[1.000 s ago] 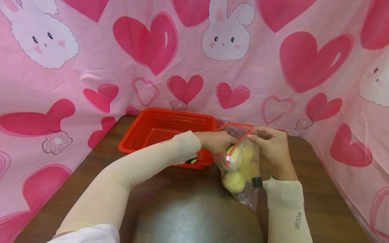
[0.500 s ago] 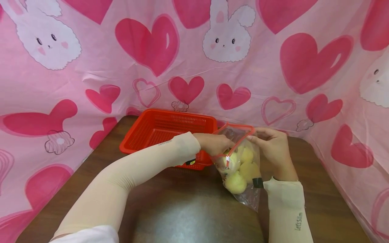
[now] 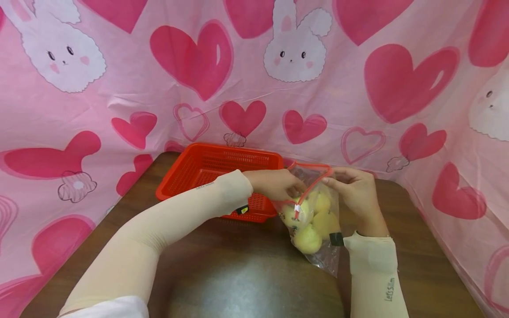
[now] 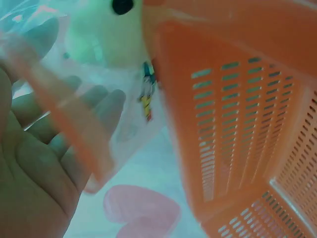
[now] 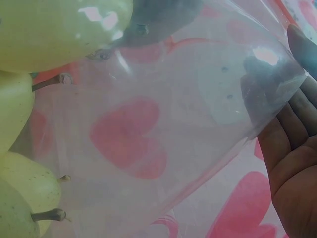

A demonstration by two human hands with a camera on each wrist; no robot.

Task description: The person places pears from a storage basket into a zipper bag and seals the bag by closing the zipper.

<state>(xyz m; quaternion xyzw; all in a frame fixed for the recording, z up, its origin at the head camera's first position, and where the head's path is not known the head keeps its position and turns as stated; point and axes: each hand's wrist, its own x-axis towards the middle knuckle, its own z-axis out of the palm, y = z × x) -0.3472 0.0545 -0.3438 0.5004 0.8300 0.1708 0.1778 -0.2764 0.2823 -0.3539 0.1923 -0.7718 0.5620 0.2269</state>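
A clear zip bag (image 3: 324,263) with a red-orange zipper edge and a white slider (image 3: 297,208) stands with its mouth wide. Several yellow pears (image 3: 308,240) lie inside it, their stems showing in the right wrist view. My left hand (image 3: 277,183) is at the bag's mouth, fingertips inside. In the left wrist view its fingers (image 4: 110,106) are loosely bent and hold nothing, with the zipper edge crossing in front and a pear (image 4: 106,37) beyond. My right hand (image 3: 358,194) pinches the right side of the bag's rim between thumb and fingers.
A red-orange slotted plastic basket (image 3: 172,174) stands at the back left of the brown wooden table (image 3: 238,274), close beside the bag. A pink cloth (image 3: 246,88) with hearts and rabbits hangs behind and around the table.
My left hand has drawn back to the left, partly out of the bag, leaving a pear in the bag's upper left. The right hand keeps its hold on the rim.
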